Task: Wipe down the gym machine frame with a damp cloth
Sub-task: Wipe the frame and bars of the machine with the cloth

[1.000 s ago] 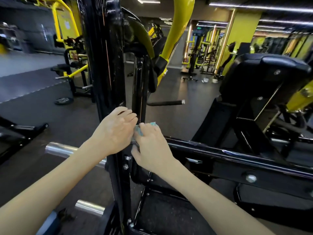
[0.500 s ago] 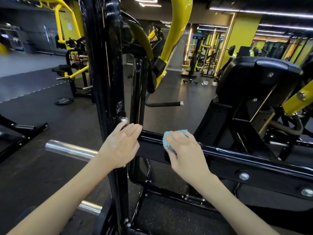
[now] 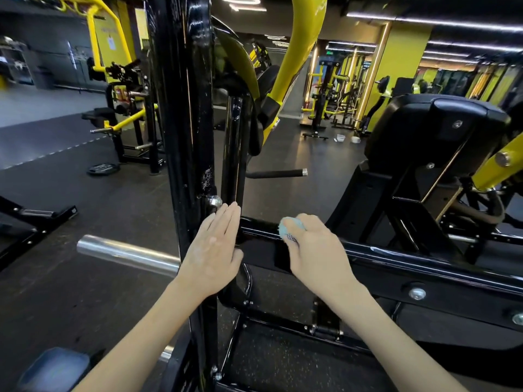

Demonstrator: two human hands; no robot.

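A glossy black machine frame fills the middle: a tall upright post and a horizontal bar running off to the right. My right hand grips a bunched light-blue cloth and presses it on top of the horizontal bar, near where it meets the post. My left hand lies flat with straight fingers against the post at that joint, just under a chrome bolt. Most of the cloth is hidden under my right hand.
A chrome weight peg sticks out to the left of the post. A black padded seat back stands at right, a yellow curved arm above. Other yellow and black machines and a weight plate stand on the dark floor behind.
My right hand has slid the cloth from the post to the right onto the horizontal bar. My left hand has opened flat against the post.
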